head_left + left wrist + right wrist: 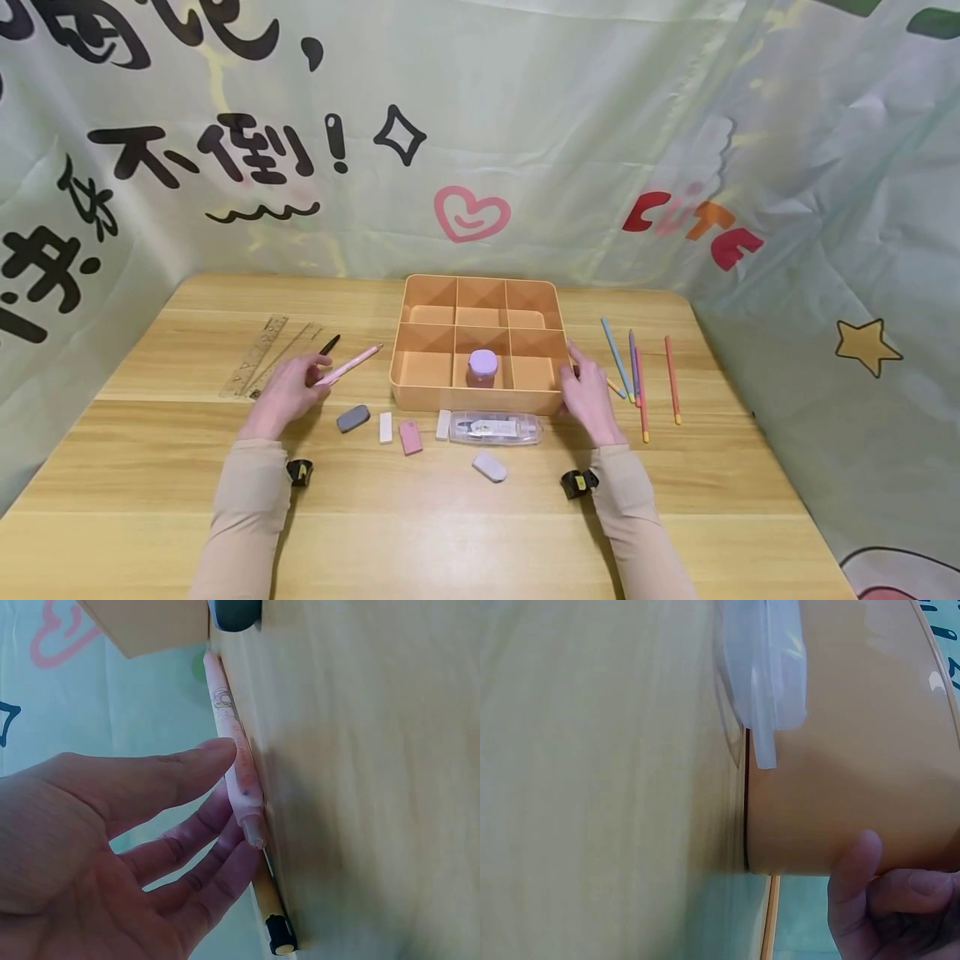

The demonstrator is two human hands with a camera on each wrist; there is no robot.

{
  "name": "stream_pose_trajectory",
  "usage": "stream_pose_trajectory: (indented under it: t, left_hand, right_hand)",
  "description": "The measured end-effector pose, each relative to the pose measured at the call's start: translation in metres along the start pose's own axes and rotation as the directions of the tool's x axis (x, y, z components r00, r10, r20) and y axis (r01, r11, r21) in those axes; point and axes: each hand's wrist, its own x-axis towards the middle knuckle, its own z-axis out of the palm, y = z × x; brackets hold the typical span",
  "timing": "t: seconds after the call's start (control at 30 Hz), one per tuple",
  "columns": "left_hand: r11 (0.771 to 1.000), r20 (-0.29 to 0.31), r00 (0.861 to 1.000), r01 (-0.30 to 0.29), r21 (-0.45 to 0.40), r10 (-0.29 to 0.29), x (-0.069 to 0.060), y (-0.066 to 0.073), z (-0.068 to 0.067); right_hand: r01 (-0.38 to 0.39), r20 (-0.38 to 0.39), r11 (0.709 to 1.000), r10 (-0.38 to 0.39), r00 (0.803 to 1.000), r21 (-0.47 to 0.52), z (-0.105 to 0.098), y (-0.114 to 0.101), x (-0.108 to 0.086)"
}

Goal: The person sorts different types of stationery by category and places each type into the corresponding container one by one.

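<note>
The left hand [288, 387], at the left of the frame, pinches a pink pen [351, 365] near one end, thumb on one side and fingers behind it, as the left wrist view shows. The pen slants up to the right, its far end pointing toward the orange box [427, 398] in the middle of the frame but well apart from it. A black pen [330, 344] lies just beyond that hand, with clear rulers [258, 354] to its upper left.

The right hand [588, 392] touches the box at its lower right corner; the fingers are partly hidden, so I cannot tell whether they grip the wall or merely rest there. A jar with a purple lid [482, 367] stands in the middle compartment of the box's near row.

Below the box lie a clear plastic case [495, 428] and several erasers [353, 418]; coloured pencils [617, 358] are spread at the right.

The step in hand looks to be picking up the pink pen. The next move, I judge, calls for keeping that pinch firm and lifting the pen without knocking the black one
</note>
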Motion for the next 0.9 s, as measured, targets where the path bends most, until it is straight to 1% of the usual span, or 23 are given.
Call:
stream_pose_trajectory:
  t: [0.43,0.6,0.9]
  left_hand:
    - [0.999,0.017,0.999,0.04,0.002,-0.04,0.0003,-0.0011,-0.0004]
    - [1.0,0.007,1.0,0.022,0.01,-0.023,0.0006,-0.0023,0.0001]
    - [0.999,0.01,1.0,0.018,0.04,-0.019,0.0021,-0.001,0.0006]
  right_hand:
    - [-0.006,0.0,1.0,0.006,1.0,-0.014,-0.0003,0.0003,0.0003]
    - [-0.004,-0.001,1.0,0.004,1.0,-0.006,-0.0001,0.0002,-0.0001]
    - [-0.002,-0.004,1.0,0.002,1.0,-0.001,-0.0008,-0.0005,-0.0005]
